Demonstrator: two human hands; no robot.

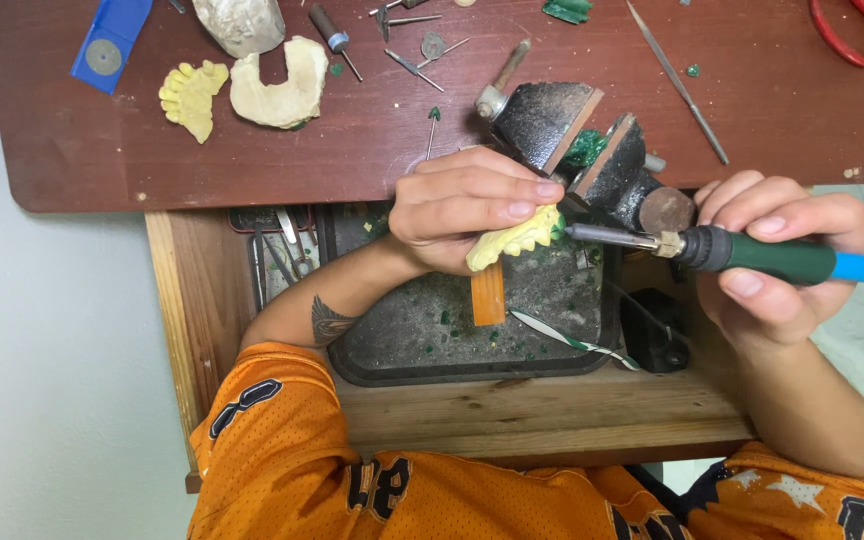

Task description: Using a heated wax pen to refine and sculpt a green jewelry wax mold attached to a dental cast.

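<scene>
Nearest the camera, an orange jersey sleeve [272,440] leads up to the open wooden drawer [542,410], which holds a dark tray [402,345] speckled with green chips. Over that tray the left hand [467,205] is closed around a yellow dental cast [514,238], teeth pointing right, with a small orange block [488,294] just below it. The right hand [782,260] grips a green-and-blue heated tool [752,255] like a pen; its metal tip touches the cast's right end, where a bit of green wax shows. Just beyond sits a black vise [592,150] on the brown tabletop [352,160]. Farther back lie a second yellow cast [192,97] beside a cream plaster cast [277,85]. At the far left edge rests a flat blue package [110,40] carrying a grey disc; red scissors [852,30] lie at the far right.
</scene>
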